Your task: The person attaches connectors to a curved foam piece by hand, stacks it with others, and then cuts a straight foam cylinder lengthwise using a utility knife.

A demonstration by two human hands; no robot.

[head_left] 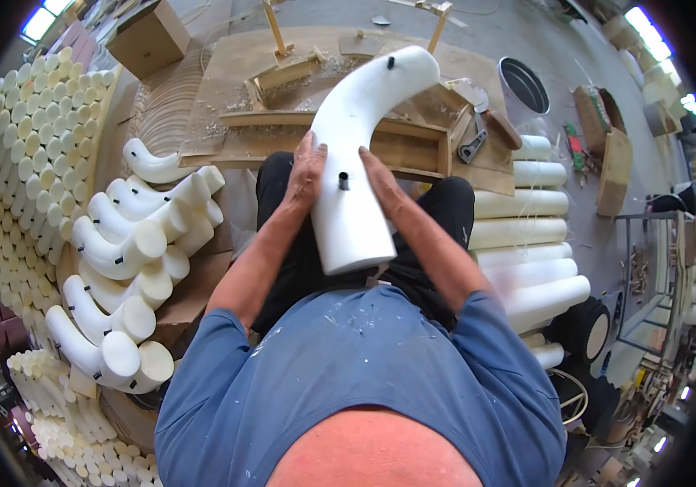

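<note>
Plainly, both hands (341,174) clamp the curved white foam piece (356,154) from either side (fingertips beneath it hidden).

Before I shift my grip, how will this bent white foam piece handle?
The bent foam piece is likely light, given its foamlike surface. It seems fairly stiff, unsagging between left hand and right hand. Its rounded sides might roll.

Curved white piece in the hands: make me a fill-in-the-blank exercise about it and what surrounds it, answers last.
The left hand and right hand hold the curved white piece from opposite ____.
The two small plugs on it are coloured ____.
Similar curved pieces lie heaped to the person's ____.
The person's shirt is ____.

Missing words: sides; black; left; blue.
</note>
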